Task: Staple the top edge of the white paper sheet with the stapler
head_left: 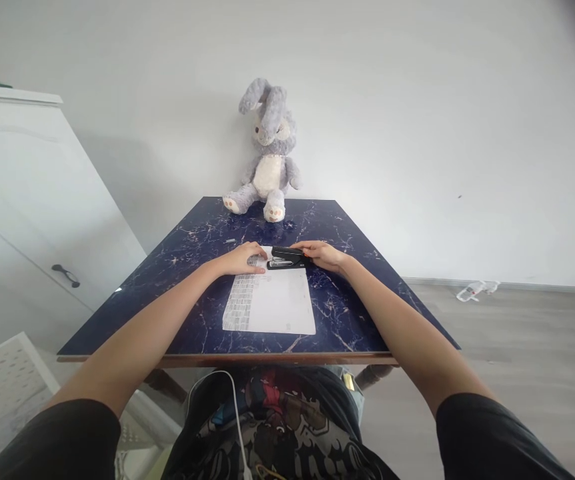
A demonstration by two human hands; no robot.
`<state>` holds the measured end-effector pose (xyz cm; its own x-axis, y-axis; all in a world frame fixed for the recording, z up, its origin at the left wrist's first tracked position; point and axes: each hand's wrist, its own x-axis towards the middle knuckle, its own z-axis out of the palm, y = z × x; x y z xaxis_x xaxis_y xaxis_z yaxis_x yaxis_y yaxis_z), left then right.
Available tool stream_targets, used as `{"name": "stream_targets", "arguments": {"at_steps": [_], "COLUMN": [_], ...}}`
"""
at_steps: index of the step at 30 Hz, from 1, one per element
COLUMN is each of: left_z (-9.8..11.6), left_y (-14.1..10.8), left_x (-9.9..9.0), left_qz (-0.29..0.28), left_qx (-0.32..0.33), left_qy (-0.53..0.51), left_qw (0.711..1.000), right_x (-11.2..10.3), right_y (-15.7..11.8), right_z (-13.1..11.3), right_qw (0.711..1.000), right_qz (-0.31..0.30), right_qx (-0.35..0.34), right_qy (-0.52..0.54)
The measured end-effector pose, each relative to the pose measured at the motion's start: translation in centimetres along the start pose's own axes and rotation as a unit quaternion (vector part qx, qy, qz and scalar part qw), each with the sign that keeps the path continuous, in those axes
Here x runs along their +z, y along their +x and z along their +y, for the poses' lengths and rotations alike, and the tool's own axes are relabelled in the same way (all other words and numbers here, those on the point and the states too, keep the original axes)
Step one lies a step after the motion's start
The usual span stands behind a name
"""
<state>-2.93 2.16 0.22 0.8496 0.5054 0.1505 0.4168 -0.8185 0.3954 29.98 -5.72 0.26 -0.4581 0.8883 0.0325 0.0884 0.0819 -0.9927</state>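
A white paper (280, 303) with a grey printed pattern down its left side lies on the dark blue marbled table (192, 320). Over the paper's top edge sits a black stapler (287, 258), its jaws apart and facing left. My right hand (320, 255) grips the stapler's rear end. At the paper's upper left corner rests my left hand (244, 259), thumb and fingers apart, touching the sheet close to the stapler's front.
A grey plush rabbit (270, 153) sits at the table's far edge against the wall. A tiny pale item (231, 241) lies left of the paper's top. A white cabinet (32, 200) stands at left; a white plastic item (472, 291) lies on the floor at right.
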Motion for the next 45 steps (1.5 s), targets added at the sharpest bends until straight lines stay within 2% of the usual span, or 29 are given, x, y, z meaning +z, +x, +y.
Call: {"name": "stream_targets", "arguments": {"at_steps": [14,19,22,24,27,30,33,36,40,45], "left_z": [0.9,0.6,0.3,0.3,0.5,1.1,1.5,1.3,1.2,1.7], "left_y": [-0.3,-0.3,-0.2,-0.1,0.0,0.3,0.6,0.8,0.8,1.2], "left_x": [-0.5,-0.5,-0.3,-0.1,0.0,-0.2,-0.2,0.0,0.4,0.6], "left_qz": [-0.003,-0.014,0.002,0.014,0.049,0.130,0.234,0.290,0.276,0.211], "left_qx": [-0.022,-0.023,-0.010,-0.007,-0.011,-0.027,-0.079,-0.139,-0.206,-0.252], "left_qy": [-0.025,-0.027,-0.026,-0.031,-0.069,-0.171,-0.305,-0.377,-0.438,-0.560], "left_qw": [0.999,0.999,1.000,0.999,0.996,0.976,0.920,0.868,0.831,0.760], "right_x": [-1.6,-1.4,-0.7,0.0,1.1,1.8,2.1,2.3,3.1,4.5], "right_y": [1.2,1.0,0.6,0.6,1.1,1.5,1.5,1.3,1.3,1.4], "right_z": [1.3,1.4,0.8,0.3,-0.1,0.0,0.3,0.5,0.6,0.2], "right_qw": [0.998,0.998,0.999,0.988,0.939,0.901,0.870,0.813,0.723,0.642], "right_qz": [0.002,-0.007,-0.018,-0.015,0.034,0.095,0.140,0.179,0.218,0.189], "right_qx": [0.021,-0.004,-0.047,-0.081,-0.119,-0.156,-0.189,-0.222,-0.279,-0.337], "right_qy": [0.056,0.058,-0.011,-0.127,-0.321,-0.394,-0.433,-0.507,-0.594,-0.662]}}
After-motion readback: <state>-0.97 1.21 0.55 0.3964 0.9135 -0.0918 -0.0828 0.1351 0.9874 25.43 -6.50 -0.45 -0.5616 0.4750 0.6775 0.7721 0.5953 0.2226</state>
